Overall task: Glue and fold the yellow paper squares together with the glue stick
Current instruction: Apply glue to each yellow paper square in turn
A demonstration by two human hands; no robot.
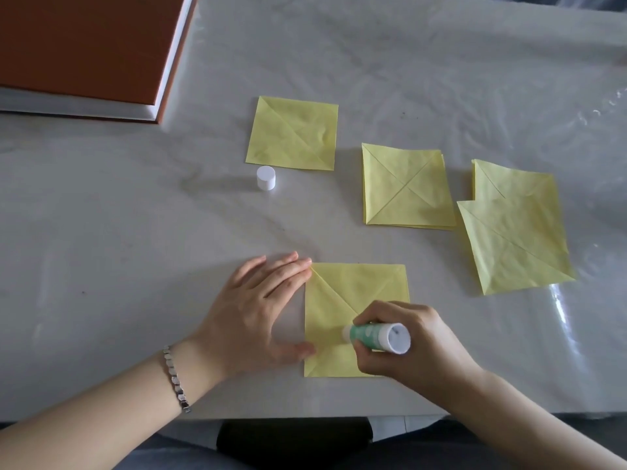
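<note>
At the far left corner of the surface point(135, 232), which is pale and covered with a glossy clear film, lies a large rust-brown book point(84, 45) with white edges. Nearer the front edge, a silver bracelet point(174, 378) circles the wrist of the left hand point(258, 310). This hand lies flat on the surface, its fingers straight and close together. The fingertips touch the far left corner of the near yellow square point(334, 300), and the thumb presses that square's left edge. Farther back, a white cap point(266, 178) stands upright, just in front of a single creased yellow square point(293, 134). The near yellow square lies by the front edge, creased along its diagonals. On it, the green-and-white glue stick point(376, 337) is tilted, its tip on the paper and pointing left. The right hand point(417, 344) grips the stick with its fingers curled round the barrel. Behind this, towards the middle, sits a small stack of yellow squares point(407, 188). To the right of the stack, one more yellow square point(519, 245) overlaps another pile point(509, 181) behind it.
</note>
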